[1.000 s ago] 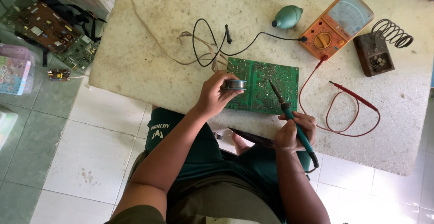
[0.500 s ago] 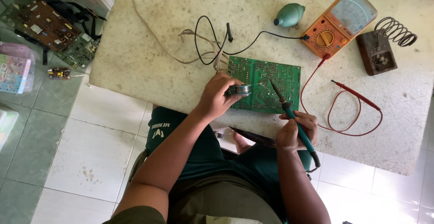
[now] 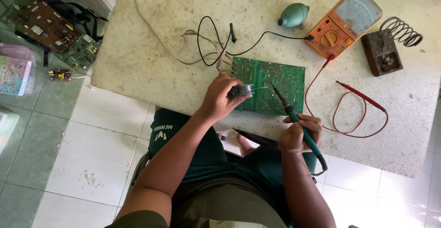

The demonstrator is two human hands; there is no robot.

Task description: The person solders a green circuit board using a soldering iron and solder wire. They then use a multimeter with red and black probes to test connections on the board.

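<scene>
We see bright, even daylight on the pale tabletop (image 3: 151, 62) (no harsh glare), soft shadows beneath the wires there, and sharp focus out to its edges.

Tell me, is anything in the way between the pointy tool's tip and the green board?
Nothing visible is. The soldering iron in the right hand has its tip right over the green circuit board. The left hand holds a solder spool beside it.

Both forearms reach forward from the bottom of the view, bare to the elbows. Left hand (image 3: 221, 98) is curled, fingers pinched closed around something small. Right hand (image 3: 301, 133) sits lower and nearer the body, wrapped pen-style in a closed grip, wrist bent slightly.
</scene>
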